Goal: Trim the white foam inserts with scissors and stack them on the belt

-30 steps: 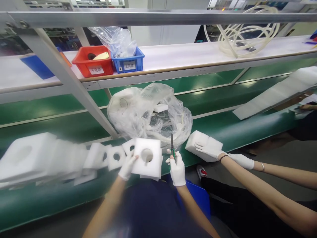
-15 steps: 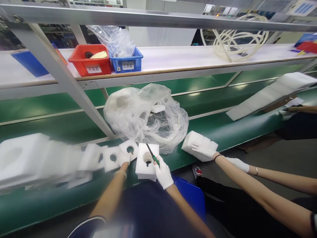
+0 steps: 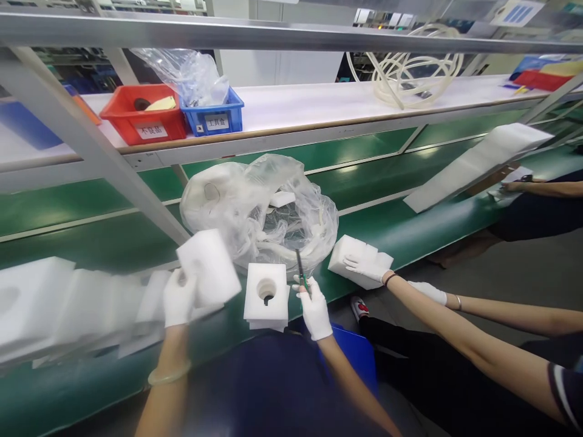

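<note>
My left hand [image 3: 177, 298], in a white glove, grips a white foam block [image 3: 213, 267] by its left side and tilts it above the green belt. In front of me a short stack of white foam blocks [image 3: 254, 306] lies on the belt, with a round notched hole showing dark in the top one. Just right of that stack, my gloved right hand [image 3: 316, 311] is closed around a thin dark-tipped tool [image 3: 299, 266] with a green handle, pointing up and away. The tool's exact kind is unclear.
Blurred foam blocks [image 3: 40, 297] line the belt [image 3: 392, 224] at left. Clear plastic bags [image 3: 237, 194] lie ahead. A co-worker's gloved hand [image 3: 364, 267] rests on foam [image 3: 341, 258] at right. A shelf holds a red bin [image 3: 122, 118], a blue bin [image 3: 234, 112] and coiled tubing [image 3: 387, 79].
My left hand has moved left and now holds up a foam block, tilted. My right hand has drawn right, taking the tool away from the stack's hole. The view has shifted slightly.
</note>
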The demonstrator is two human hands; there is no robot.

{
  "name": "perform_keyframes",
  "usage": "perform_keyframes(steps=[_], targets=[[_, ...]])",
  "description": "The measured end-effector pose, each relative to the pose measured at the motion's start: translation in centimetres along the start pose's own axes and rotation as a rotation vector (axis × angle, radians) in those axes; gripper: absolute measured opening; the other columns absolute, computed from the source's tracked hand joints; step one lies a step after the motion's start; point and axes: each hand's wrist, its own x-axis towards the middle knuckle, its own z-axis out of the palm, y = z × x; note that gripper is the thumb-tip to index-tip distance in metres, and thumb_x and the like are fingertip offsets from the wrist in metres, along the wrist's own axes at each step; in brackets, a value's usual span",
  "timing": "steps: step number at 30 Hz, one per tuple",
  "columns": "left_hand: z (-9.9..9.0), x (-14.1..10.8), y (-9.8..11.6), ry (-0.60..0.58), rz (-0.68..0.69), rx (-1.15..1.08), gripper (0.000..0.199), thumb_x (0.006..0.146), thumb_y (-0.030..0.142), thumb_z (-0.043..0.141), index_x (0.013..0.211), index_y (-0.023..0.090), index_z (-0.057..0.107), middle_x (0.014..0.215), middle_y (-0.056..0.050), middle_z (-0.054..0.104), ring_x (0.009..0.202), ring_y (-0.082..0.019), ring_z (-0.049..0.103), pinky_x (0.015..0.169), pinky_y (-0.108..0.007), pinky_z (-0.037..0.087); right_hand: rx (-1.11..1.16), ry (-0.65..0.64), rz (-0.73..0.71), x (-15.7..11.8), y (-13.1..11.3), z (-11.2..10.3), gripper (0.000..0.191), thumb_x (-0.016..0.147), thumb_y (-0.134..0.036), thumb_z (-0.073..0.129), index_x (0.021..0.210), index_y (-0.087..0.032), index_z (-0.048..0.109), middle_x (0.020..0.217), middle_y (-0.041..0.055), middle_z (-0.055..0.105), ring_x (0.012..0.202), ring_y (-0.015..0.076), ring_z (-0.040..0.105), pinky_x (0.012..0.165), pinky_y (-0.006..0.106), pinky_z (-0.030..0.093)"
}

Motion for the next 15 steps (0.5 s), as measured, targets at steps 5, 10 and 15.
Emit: perform_keyframes(steps=[5, 10, 15], targets=[[5.3, -6.7, 5.3, -0.331, 0.259, 0.221, 0.034, 0.072, 0.029, 0.055, 0.104, 0.018, 0.055, 0.098, -0.008, 0.059, 0.092, -0.024, 0.057, 0.083, -0.035, 0.044, 0.085, 0.131, -0.025, -0.4, -2.3, -1.4, 0.042, 0.090, -0.043, 0.040, 0.118, -0.013, 0.050, 0.092, 0.0089, 0.067, 0.069, 0.0148, 0.060, 0.068, 0.029, 0.048], [7.7, -7.3, 2.8, -0.331, 0.301, 0.192, 0.053, 0.084, 0.045, 0.046, 0.127, 0.013, 0.046, 0.116, -0.014, 0.053, 0.110, -0.026, 0.051, 0.095, -0.037, 0.041, -0.207, -0.073, -0.104, -1.0, -3.4, 0.1, 0.042, 0.088, -0.040, 0.039, 0.120, -0.015, 0.051, 0.110, 0.0110, 0.065, 0.096, 0.0235, 0.061, 0.081, 0.033, 0.047], [5.5, -1.8, -5.4, -0.007, 0.080, 0.472, 0.067, 0.082, 0.055, 0.046, 0.129, 0.007, 0.043, 0.125, -0.020, 0.048, 0.119, -0.036, 0.042, 0.102, -0.048, 0.033, -0.455, -0.216, -0.118, -1.5, -3.3, 2.1, 0.040, 0.087, -0.036, 0.035, 0.117, -0.018, 0.056, 0.106, 0.0093, 0.066, 0.093, 0.0288, 0.062, 0.077, 0.038, 0.046]])
